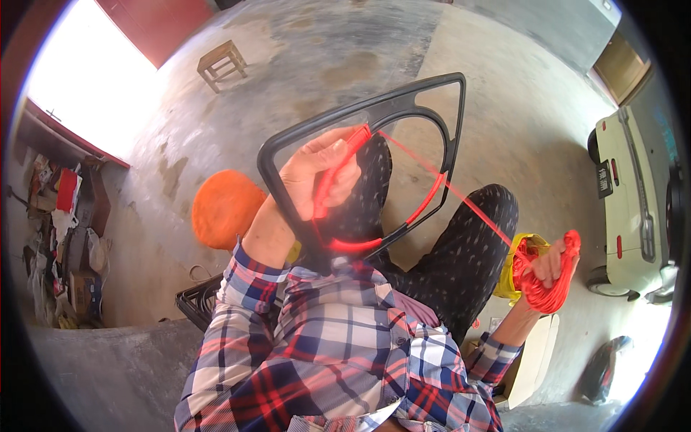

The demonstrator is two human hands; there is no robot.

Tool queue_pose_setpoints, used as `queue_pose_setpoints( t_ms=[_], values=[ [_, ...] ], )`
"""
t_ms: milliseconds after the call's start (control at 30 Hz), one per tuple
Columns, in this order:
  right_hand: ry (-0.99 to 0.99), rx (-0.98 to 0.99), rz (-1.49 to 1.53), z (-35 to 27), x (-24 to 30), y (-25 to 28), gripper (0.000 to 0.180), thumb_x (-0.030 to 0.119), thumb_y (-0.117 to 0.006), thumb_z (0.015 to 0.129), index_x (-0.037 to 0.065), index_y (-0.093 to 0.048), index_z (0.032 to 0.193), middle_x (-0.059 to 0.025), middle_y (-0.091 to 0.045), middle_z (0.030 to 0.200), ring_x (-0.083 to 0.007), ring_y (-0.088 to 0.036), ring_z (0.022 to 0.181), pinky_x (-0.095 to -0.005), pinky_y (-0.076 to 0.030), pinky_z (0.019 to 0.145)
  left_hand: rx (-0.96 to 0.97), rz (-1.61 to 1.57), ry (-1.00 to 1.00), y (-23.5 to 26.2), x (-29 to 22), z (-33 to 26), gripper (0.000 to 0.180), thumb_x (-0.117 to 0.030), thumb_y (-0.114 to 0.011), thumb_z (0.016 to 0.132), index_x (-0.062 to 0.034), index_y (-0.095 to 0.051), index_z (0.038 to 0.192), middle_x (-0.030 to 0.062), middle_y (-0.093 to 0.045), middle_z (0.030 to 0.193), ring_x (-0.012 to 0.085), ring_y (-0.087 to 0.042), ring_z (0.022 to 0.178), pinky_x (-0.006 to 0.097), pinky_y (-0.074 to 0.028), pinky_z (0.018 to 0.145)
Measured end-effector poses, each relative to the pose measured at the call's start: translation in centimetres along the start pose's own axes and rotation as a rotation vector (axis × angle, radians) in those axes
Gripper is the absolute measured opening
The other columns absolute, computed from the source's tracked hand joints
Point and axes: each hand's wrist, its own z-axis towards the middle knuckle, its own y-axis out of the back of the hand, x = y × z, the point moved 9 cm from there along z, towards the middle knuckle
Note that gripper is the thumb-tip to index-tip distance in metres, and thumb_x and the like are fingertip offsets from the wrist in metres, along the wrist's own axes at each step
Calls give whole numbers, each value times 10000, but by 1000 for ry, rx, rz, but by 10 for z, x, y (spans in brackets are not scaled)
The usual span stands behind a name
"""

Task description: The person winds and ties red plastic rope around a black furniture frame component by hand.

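My left hand (327, 167) is closed around the inner ring of a black frame (461, 108), at a stretch wrapped in red cord. The frame is tilted above my lap, and more of its ring carries red wrapping lower down and on the right. A taut red strand (476, 210) runs from near my left fingers, across the ring's opening, to my right hand (548, 265). That hand, held out to the right, is closed on a looped bundle of red cord (545, 297). Behind it stands a yellow container (507, 282) with more red cord inside.
An orange round seat (227, 209) is beside my left arm, with black frames (196, 302) below it. A small wooden stool (222, 63) stands farther off. Cluttered shelving (90, 270) lines the left. At right are a white vehicle (625, 194), a cardboard box (536, 360) and a dark bag (604, 371).
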Motion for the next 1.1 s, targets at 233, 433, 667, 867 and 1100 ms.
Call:
queue_pose_setpoints(
  t_ms=[233, 433, 667, 867, 1100],
  values=[
    [-131, -258, -132, -38, -55, 42, 371, 413, -407, 1006, 73, -486, 1134, -29, -486, 615, -129, -400, 409, -263, -326, 427, -13, 45, -99, 9, -9, -2, 433, -186, -550, 942, -107, -459, 1358, 41, -432, 612, 119, -408, 520, 216, -318, 393],
    [-174, -440, -285, 3, -94, -6, 358, 184, -546, 929, 38, -505, 1252, -139, -628, 1071, -242, -633, 911, -386, -539, 763, 87, -12, -8, -18, 13, 3, 478, -347, -562, 931, -66, -512, 1315, 46, -440, 615, 127, -383, 510, 227, -309, 390],
    [-433, 205, -864, 40, -147, -139, 551, 42, -711, 780, -25, -477, 1274, -60, -677, 928, -104, -623, 875, -220, -459, 802, -40, -160, 123, -71, 50, 2, 752, -616, -411, 916, 16, -484, 1317, 60, -613, 927, 164, -577, 793, 258, -450, 652],
    [-1, 16, -977, 57, -141, -131, 350, 40, -705, 784, -2, -558, 1099, -72, -681, 887, -97, -625, 827, -212, -466, 768, 11, 257, 36, -67, 60, -1, 456, -246, -609, 902, 40, -520, 1245, 65, -625, 1076, 136, -604, 949, 303, -471, 847],
    [-337, -84, -35, 50, -185, -73, 358, 159, -624, 871, -15, -567, 1178, -134, -639, 1127, -220, -637, 950, -339, -498, 867, -6, -394, 300, -53, 84, -3, 401, -182, -479, 962, 21, -470, 1308, 165, -602, 1216, 264, -605, 1093, 404, -452, 996]
  ],
)
